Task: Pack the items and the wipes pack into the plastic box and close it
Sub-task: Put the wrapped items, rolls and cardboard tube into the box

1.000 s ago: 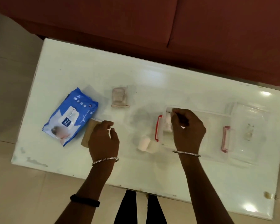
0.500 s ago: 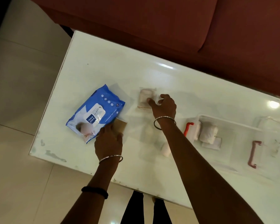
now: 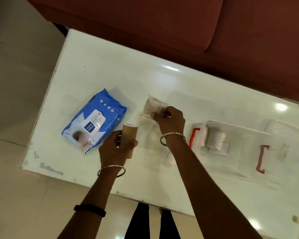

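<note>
My left hand (image 3: 114,149) grips a brown bandage roll (image 3: 129,135) and holds it just above the white table (image 3: 97,71). My right hand (image 3: 169,121) pinches a small clear bag of white cotton (image 3: 154,105), raised off the table. The blue wipes pack (image 3: 93,119) lies flat to the left of both hands. To the right sits the clear plastic box (image 3: 240,152) with red latches, open, with a white gauze roll (image 3: 215,139) and a flat white pad inside. A small white roll (image 3: 170,158) lies on the table, partly hidden by my right forearm.
The box's clear lid (image 3: 283,135) lies at the far right beside the box. A red-brown sofa (image 3: 179,31) runs along the table's far edge. Beige floor tiles surround the table on the left and near side.
My left hand has lifted the brown roll off the table. My right hand left the box, crossed to the left, and picked up the cotton bag. The camera view shifted.
</note>
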